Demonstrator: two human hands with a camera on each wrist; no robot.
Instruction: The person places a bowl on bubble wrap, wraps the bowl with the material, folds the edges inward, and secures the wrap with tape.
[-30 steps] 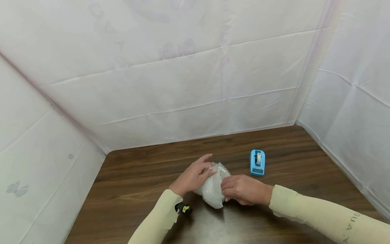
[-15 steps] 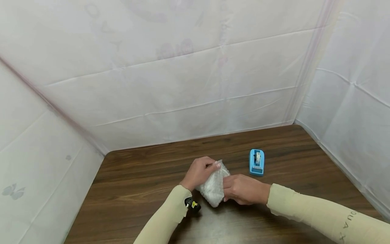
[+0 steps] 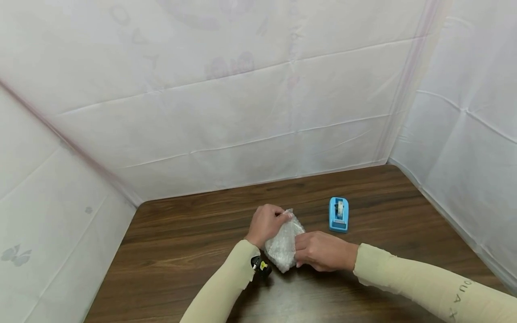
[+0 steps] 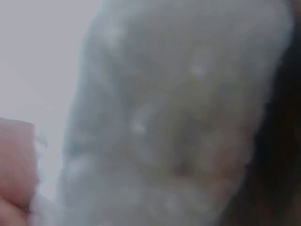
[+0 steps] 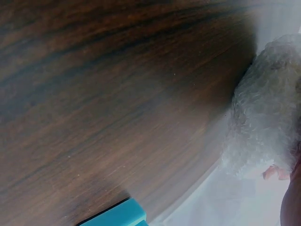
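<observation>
Between both hands is a bundle of clear bubble wrap (image 3: pixel 282 244), folded over on itself, near the middle of the table in the head view. My left hand (image 3: pixel 264 223) grips its far left edge, thumb on top and fingers curled behind. On the other side, my right hand (image 3: pixel 323 251) holds the right edge, its fingertips hidden by the wrap. Blurred bubble wrap (image 4: pixel 164 108) fills most of the left wrist view. In the right wrist view the bubble wrap (image 5: pixel 263 108) shows at the right edge. What lies inside it is hidden.
A light blue tape dispenser (image 3: pixel 338 215) with a roll in it stands behind my right hand. The dark wooden table (image 3: pixel 181 242) meets pale sheet walls (image 3: pixel 242 112) at the back and sides. A black device (image 3: pixel 261 265) is strapped to my left wrist.
My left hand has turned and shifted right, its spread fingers now curled at the wrap's far edge. The bundle looks more folded and narrower. My right hand has hardly moved.
</observation>
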